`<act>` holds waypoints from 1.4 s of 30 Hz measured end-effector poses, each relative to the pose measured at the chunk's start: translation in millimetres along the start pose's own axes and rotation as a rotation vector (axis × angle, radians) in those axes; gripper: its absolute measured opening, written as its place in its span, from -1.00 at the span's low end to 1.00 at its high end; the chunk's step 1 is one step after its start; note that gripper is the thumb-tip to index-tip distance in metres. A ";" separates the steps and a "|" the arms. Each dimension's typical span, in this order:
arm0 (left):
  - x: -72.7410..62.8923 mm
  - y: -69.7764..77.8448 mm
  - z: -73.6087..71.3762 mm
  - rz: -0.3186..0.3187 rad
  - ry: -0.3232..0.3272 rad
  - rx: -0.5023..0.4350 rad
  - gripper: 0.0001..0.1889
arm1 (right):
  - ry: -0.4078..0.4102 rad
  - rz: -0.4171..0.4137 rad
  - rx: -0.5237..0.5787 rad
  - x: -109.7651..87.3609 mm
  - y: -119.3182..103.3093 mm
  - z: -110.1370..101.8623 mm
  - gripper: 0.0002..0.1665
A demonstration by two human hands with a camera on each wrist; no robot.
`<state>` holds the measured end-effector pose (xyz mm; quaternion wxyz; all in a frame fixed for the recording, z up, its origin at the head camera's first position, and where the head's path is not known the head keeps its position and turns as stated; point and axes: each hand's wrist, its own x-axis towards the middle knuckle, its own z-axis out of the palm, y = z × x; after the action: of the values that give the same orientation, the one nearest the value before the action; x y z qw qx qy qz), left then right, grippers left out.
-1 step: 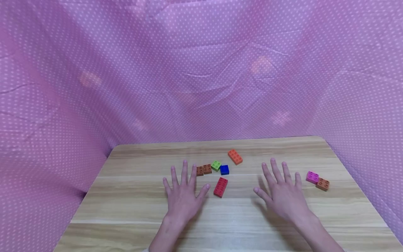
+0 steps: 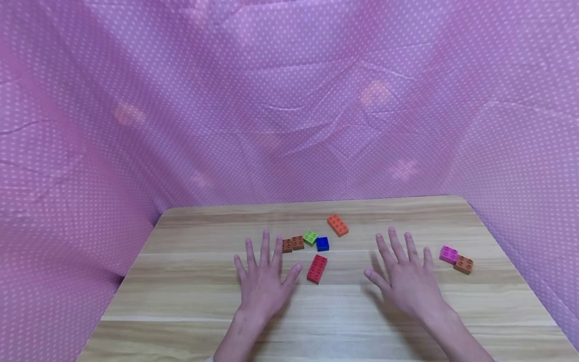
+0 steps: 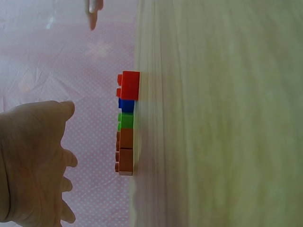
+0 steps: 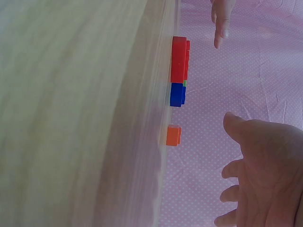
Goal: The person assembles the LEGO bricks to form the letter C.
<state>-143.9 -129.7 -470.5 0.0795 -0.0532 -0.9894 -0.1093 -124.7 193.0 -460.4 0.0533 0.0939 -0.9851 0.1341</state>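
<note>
My left hand hovers above the table with its fingers spread, holding nothing. Its fingertips are nearest to two brown bricks, the left one partly covered by the hand. Beside its thumb lies a red brick. A lime green brick and a blue brick sit just past the brown pair, with an orange brick farther back. My right hand, likewise spread and holding nothing, is over the table at the right. To its right, a magenta brick and another brown brick lie corner to corner.
All the bricks lie studs up on a wood-grain table with rounded back corners. Pink dotted cloth hangs behind the table and along both sides.
</note>
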 end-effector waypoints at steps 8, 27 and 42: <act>-0.4 4.6 -2.0 0.043 -0.024 -0.056 -0.14 | -0.009 0.003 0.000 0.8 0.5 -5.7 0.05; 6.4 16.6 17.7 0.193 -0.247 -0.404 -0.17 | -0.159 0.053 0.444 -12.3 201.9 -37.7 0.31; 25.3 19.3 39.7 0.162 -0.257 -0.417 -0.32 | -0.017 0.067 0.582 -31.7 250.0 -4.7 -0.20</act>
<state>-172.1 -99.8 -500.4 -0.0513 -0.1612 -0.9399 -0.2966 -143.1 436.4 -523.6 0.0113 0.0737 -0.9082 0.4119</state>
